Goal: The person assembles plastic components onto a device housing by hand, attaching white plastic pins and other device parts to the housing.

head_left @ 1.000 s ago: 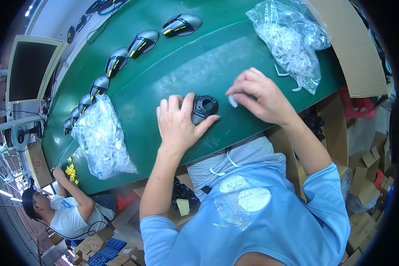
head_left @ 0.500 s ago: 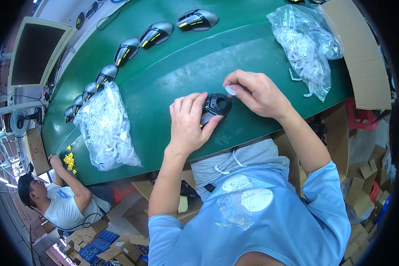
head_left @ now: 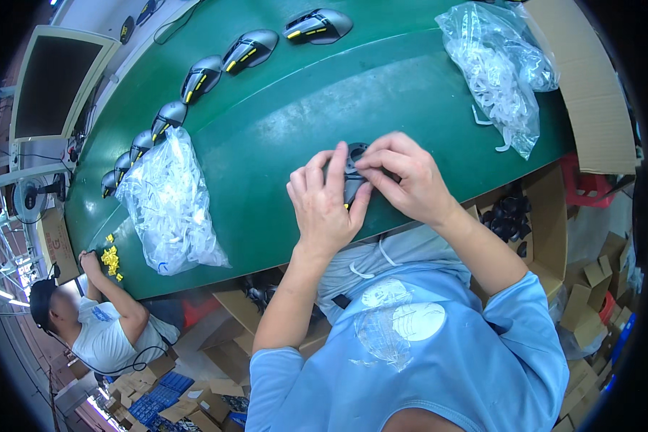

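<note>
A dark grey and black computer mouse (head_left: 357, 152) with its round recess facing up is over the green table in front of me. My left hand (head_left: 324, 198) grips it from the left, fingers along its far side and thumb at its near side. The pinched fingertips of my right hand (head_left: 408, 176) press against the mouse's underside by the recess. Whatever they pinch is hidden by the fingers.
Bags of white curved strips lie left (head_left: 169, 209) and right (head_left: 493, 79) on the green table (head_left: 281, 108). Several grey-and-yellow mice (head_left: 250, 50) form a curved row. A co-worker (head_left: 104, 317) sits at left by small yellow pieces (head_left: 111, 260). Cardboard (head_left: 587, 93) stands at right.
My right hand has moved left and down onto the mouse. The small white curved piece it held in view is now hidden. My left hand has shifted slightly right, still holding the mouse.
</note>
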A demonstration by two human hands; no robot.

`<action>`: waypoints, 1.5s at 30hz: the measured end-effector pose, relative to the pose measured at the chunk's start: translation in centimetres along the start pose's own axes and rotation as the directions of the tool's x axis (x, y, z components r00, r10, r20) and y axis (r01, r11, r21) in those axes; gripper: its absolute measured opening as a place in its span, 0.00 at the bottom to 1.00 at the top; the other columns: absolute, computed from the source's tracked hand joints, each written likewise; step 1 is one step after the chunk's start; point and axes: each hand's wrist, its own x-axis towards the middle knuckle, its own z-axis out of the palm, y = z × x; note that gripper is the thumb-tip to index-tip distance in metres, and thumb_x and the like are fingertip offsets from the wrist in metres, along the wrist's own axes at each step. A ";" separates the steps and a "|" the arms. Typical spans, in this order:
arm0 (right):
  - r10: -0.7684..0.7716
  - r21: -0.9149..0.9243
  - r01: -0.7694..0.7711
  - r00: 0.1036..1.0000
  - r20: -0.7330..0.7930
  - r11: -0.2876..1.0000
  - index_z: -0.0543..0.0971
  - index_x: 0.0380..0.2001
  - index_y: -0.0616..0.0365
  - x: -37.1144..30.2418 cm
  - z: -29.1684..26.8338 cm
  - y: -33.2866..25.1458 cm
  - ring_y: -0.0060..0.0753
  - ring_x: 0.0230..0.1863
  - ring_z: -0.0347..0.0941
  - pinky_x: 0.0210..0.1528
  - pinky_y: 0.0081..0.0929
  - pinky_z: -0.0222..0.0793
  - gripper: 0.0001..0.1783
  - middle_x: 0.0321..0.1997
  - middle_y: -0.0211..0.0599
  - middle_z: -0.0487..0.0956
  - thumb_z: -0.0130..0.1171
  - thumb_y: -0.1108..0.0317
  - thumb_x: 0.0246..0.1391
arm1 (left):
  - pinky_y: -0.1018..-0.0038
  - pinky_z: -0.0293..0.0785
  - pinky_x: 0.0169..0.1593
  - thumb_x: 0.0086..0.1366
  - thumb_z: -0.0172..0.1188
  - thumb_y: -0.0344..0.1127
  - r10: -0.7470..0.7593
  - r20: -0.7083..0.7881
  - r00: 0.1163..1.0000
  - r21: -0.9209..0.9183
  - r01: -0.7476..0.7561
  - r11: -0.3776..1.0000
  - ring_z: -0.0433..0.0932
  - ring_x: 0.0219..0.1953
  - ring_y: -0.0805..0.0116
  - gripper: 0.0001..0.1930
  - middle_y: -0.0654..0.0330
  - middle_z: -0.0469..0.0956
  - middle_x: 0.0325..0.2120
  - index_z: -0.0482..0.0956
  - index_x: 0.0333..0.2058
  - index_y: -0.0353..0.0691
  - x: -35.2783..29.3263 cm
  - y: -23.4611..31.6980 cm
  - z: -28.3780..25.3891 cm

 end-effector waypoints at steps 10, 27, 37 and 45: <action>-0.099 -0.312 0.202 0.944 0.315 0.929 0.85 0.62 0.52 -2.1 -2.0 -1.2 0.45 0.34 0.84 0.33 0.45 0.82 0.26 0.35 0.38 0.86 0.70 0.62 0.61 | 0.55 0.76 0.50 0.58 0.76 0.48 0.099 -0.004 0.995 0.128 -0.097 0.987 0.79 0.49 0.49 0.40 0.52 0.82 0.58 0.79 0.68 0.39 0.5 -0.4 -0.2; 0.526 -0.305 -0.763 0.624 -0.578 0.570 0.92 0.39 0.52 -28.6 -14.7 15.5 0.51 0.46 0.83 0.55 0.46 0.79 0.10 0.40 0.42 0.88 0.71 0.59 0.62 | 0.50 0.73 0.59 0.66 0.74 0.36 0.158 0.024 0.987 0.149 -0.160 0.976 0.76 0.53 0.40 0.37 0.41 0.79 0.62 0.75 0.71 0.32 0.5 -1.6 -0.6; 0.611 -0.459 -0.888 0.367 -0.701 0.006 0.90 0.53 0.50 -35.5 -17.2 24.1 0.58 0.58 0.79 0.59 0.57 0.75 0.29 0.50 0.47 0.89 0.75 0.41 0.58 | 0.52 0.70 0.58 0.68 0.72 0.37 0.177 0.044 0.983 0.142 -0.182 0.973 0.77 0.53 0.41 0.35 0.40 0.80 0.61 0.75 0.71 0.30 0.3 -1.9 -0.6; 0.751 0.221 -0.886 0.188 -0.633 0.408 0.89 0.48 0.54 -34.2 -20.0 17.4 0.23 0.44 0.77 0.46 0.26 0.69 0.18 0.38 0.32 0.86 0.64 0.50 0.75 | 0.52 0.70 0.60 0.65 0.73 0.36 0.183 0.055 0.982 0.099 -0.188 0.977 0.76 0.54 0.42 0.37 0.41 0.79 0.61 0.75 0.71 0.31 0.7 -2.2 -0.8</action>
